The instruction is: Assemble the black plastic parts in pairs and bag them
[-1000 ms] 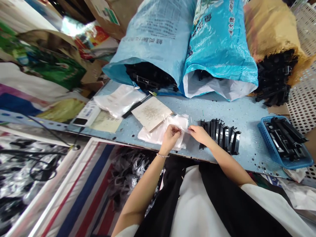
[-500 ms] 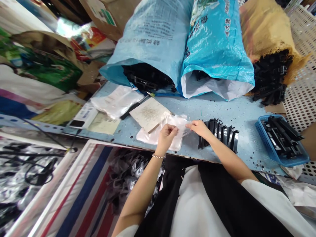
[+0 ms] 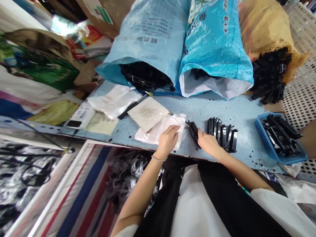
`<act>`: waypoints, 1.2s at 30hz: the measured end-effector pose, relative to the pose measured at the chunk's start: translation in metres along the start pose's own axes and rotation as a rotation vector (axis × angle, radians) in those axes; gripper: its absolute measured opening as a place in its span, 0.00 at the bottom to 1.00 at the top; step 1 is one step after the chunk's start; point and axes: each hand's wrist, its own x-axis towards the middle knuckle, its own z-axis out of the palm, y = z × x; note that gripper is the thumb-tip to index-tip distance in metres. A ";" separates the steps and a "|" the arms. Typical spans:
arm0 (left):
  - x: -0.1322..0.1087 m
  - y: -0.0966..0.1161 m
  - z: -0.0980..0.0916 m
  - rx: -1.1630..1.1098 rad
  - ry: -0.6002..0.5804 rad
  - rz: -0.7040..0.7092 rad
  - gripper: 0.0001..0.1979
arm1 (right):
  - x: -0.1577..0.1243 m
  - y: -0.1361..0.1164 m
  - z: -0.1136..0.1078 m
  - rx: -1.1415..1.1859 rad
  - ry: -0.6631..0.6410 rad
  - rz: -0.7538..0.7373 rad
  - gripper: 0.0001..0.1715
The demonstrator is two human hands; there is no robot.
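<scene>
My left hand (image 3: 168,140) rests on a stack of clear plastic bags (image 3: 160,131) near the front edge of the blue table (image 3: 237,112); its fingers lie fairly flat on the top bag. Just to the right, my right hand (image 3: 206,143) grips one black plastic part (image 3: 193,131), tilted and drawn away from the row of black plastic parts (image 3: 222,134) standing on edge behind it. The part's near end touches the edge of the bags.
Two blue woven sacks (image 3: 217,46) and a brown sack (image 3: 266,29) of black parts lie open at the back. A blue basket (image 3: 261,126) with black parts sits at right. A beige card (image 3: 148,113), more bags (image 3: 115,100) and a pen lie left.
Both hands were pinching the top plastic bag open. Now my right hand has left the bag and taken a black part from the row, while my left hand lies on the bags.
</scene>
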 end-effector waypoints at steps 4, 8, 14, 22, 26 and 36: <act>-0.005 -0.002 -0.003 -0.046 -0.025 -0.083 0.21 | -0.007 0.033 -0.007 0.702 -0.068 -0.042 0.21; -0.001 0.005 -0.004 -0.155 -0.010 -0.198 0.22 | -0.016 0.044 0.014 1.560 -0.367 -0.155 0.21; 0.007 0.006 -0.004 -0.235 0.111 -0.288 0.13 | -0.007 0.027 0.061 2.069 -0.503 -0.057 0.16; -0.005 0.017 -0.013 -0.201 -0.087 0.107 0.28 | 0.002 0.025 0.073 2.267 -0.800 -0.045 0.12; -0.013 0.040 -0.020 -0.245 -0.140 0.251 0.33 | 0.001 0.021 0.069 2.300 -0.811 -0.111 0.15; -0.023 0.076 -0.026 -0.262 -0.409 0.310 0.34 | -0.018 -0.018 0.044 1.594 -0.021 -0.081 0.11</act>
